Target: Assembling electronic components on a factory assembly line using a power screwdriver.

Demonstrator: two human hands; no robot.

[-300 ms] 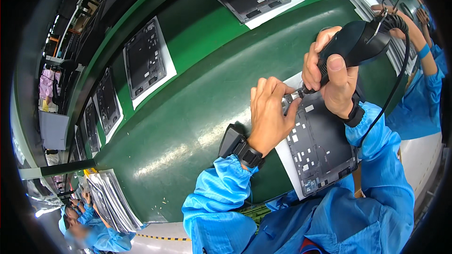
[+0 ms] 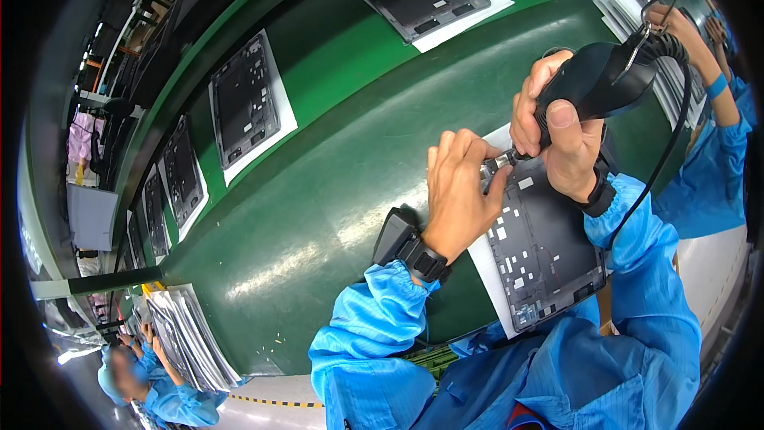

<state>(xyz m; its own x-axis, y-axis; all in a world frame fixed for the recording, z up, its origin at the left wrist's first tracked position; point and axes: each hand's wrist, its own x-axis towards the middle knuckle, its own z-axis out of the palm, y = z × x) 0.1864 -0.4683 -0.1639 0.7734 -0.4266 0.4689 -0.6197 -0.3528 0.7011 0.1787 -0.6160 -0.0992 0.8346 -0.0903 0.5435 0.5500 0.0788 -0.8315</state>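
Observation:
My right hand (image 2: 569, 135) grips a black electric screwdriver (image 2: 597, 80), held slanting with its tip down and to the left. The tip reaches the far left corner of a dark tablet housing (image 2: 549, 231), which is dotted with small white patches and lies on a white sheet (image 2: 491, 277). At that corner my left hand (image 2: 461, 183) is closed, thumb and fingers around a small shiny piece near the tip. My fingers partly hide this piece, so I cannot make out what it is. A black band with a box-shaped unit (image 2: 395, 236) sits on my left wrist.
More tablet housings (image 2: 247, 103) on white sheets line the green bench (image 2: 318, 199) behind. A black cable (image 2: 676, 127) loops from the screwdriver, which hangs from a metal hook. Stacked sheets (image 2: 187, 334) stand lower left. A co-worker's arm (image 2: 716, 87) is at right, another person (image 2: 151, 382) lower left.
My left hand has shifted very slightly right, and the screwdriver's rear has dipped a little. The co-worker's hand at the right and the person at the lower left have moved slightly.

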